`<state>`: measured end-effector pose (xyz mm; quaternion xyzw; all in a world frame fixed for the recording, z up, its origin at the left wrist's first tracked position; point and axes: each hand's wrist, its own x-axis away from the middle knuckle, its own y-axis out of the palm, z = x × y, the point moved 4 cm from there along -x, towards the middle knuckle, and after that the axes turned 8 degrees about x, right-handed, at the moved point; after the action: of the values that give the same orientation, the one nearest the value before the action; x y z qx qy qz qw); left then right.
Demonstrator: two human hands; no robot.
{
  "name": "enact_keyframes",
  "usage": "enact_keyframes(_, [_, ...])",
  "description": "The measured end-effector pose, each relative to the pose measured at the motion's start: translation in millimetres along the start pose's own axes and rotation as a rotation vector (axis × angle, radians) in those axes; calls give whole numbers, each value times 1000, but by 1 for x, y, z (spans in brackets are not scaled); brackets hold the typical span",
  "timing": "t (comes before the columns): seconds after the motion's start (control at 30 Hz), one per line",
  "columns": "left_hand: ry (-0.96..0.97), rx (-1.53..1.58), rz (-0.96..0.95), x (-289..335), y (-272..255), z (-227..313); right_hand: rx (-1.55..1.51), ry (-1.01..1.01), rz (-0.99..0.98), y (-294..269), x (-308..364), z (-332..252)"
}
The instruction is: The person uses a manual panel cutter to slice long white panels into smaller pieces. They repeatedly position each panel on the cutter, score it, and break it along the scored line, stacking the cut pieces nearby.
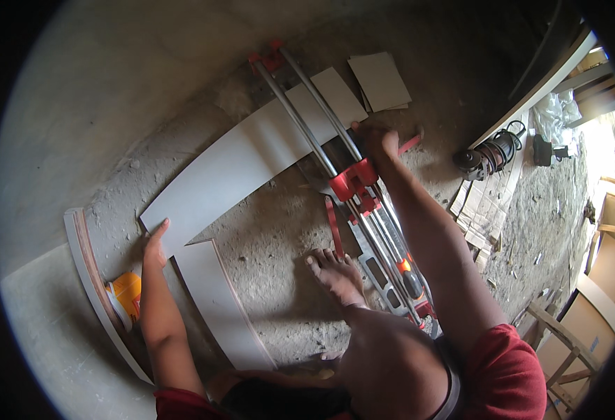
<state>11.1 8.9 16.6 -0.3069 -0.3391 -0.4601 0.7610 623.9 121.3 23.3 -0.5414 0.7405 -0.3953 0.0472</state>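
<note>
A long pale tile strip (234,166) lies slantwise across the bed of a manual tile cutter, beneath its two steel rails. My left hand (156,243) grips the strip's near left end, the thumb on its top face and the other fingers partly hidden. At the far right end, beside the rails, my right hand (384,140) is closed at the strip's edge; some of its fingers cannot be seen. The tile cutter (353,180) has red fittings and stretches from the far wall side down to my knee. My bare foot (337,278) stands beside it.
Another pale strip (220,301) lies near my left arm, and a curved piece (90,280) leans by a yellow object (125,294). Square tile pieces (379,82) are stacked beyond the cutter. A corded power tool (489,155) rests on cardboard (486,206) at right.
</note>
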Motion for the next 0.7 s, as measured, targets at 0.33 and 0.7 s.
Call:
enact_keyframes(0.33, [26, -16, 17, -14, -12, -9, -132, -12, 24, 4, -3, 8])
enact_keyframes(0.7, [87, -38, 61, -24, -20, -8, -97, 34, 29, 3, -4, 9])
